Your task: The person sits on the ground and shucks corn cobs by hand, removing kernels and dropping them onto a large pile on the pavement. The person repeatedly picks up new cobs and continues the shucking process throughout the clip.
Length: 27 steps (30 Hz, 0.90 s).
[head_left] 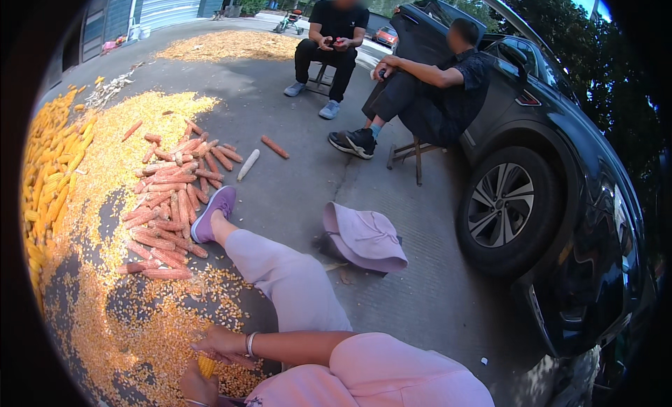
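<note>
At the lower left, my left hand [200, 387] is closed round a yellow corn cob [206, 366] with kernels on it. My right hand [222, 342], with a bracelet at its wrist, presses on the same cob from above. A reddish strip shows under the right palm; whether it is a bare cob or part of the hand, I cannot tell. Loose yellow kernels [150, 337] spread over the ground beneath and around both hands. Beyond them lies a heap of bare reddish cobs [171, 207], beside my purple shoe [215, 212].
Whole yellow cobs [52, 190] are piled at the far left. A pink sun hat [364, 235] rests on a dark object right of my leg. Two people sit on stools ahead, one [329, 46] facing me, another [434, 92] beside a dark car [553, 169] with an open door.
</note>
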### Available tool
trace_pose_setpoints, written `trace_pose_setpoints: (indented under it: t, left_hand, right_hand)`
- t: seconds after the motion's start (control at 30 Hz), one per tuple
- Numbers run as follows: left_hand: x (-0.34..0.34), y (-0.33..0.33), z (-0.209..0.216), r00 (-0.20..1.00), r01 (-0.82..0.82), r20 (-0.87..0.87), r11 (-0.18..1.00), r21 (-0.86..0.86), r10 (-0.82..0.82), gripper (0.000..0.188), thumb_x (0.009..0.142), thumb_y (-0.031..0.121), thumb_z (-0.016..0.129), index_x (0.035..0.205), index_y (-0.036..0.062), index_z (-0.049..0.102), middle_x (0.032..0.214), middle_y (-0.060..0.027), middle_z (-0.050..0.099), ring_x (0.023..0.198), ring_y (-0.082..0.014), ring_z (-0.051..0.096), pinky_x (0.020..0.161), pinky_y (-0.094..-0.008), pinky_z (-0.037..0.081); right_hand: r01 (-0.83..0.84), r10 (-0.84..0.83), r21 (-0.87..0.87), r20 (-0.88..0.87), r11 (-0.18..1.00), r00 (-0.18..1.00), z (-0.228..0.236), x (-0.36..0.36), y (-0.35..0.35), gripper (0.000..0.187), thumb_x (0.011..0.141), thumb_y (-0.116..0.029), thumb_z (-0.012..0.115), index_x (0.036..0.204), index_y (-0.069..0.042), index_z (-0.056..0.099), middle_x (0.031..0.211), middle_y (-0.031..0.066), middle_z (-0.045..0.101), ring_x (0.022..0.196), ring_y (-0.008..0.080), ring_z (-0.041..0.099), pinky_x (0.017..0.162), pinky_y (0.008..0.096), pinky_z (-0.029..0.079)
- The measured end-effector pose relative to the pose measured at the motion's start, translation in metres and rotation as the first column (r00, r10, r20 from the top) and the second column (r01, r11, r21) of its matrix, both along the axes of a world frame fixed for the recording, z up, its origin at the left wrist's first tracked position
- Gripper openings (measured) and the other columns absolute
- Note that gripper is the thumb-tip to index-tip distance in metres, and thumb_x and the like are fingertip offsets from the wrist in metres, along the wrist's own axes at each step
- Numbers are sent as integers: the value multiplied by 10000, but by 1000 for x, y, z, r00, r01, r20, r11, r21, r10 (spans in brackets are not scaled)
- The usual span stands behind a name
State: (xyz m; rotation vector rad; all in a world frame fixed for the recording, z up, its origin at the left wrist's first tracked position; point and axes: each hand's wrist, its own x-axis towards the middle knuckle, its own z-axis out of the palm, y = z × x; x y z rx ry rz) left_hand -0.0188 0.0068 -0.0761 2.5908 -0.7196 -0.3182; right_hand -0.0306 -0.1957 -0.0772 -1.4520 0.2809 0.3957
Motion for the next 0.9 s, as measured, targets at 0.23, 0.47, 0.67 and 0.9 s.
trace_pose_setpoints:
  t: [0.23,0.47,0.67,0.9]
  left_hand:
    - [22,9,-19,978,-130,-208,856,-500,27,335,737,150,762,949,12,543,655,-97,603,540,-251,622,490,-370,488]
    - [33,6,16,695,-646,-710,534,-546,115,279,876,185,701,1052,35,545,643,-37,545,401,-121,502,301,-250,382]
    - [41,12,0,613,-728,-781,473,-496,124,353,853,259,719,1094,91,523,701,-33,578,475,-132,556,332,-249,427]
    - [31,9,-5,554,-754,-833,433,-493,16,454,884,304,709,1212,134,444,998,-61,616,820,-210,675,584,-362,590]
  right_hand:
    - [118,-128,300,12,947,992,-15,9,0,325,915,-293,684,798,-8,580,555,60,533,391,169,521,344,323,438]
    - [153,-89,487,-152,860,984,-22,11,-6,341,932,-326,675,754,-47,592,608,47,570,454,123,527,401,276,413]
    - [197,-129,521,-164,830,978,-27,7,13,329,939,-338,672,761,-70,606,650,17,587,512,104,528,430,246,371]
    - [123,-54,452,-163,883,985,-32,0,17,323,952,-343,652,790,-66,619,629,19,584,486,110,524,418,260,381]
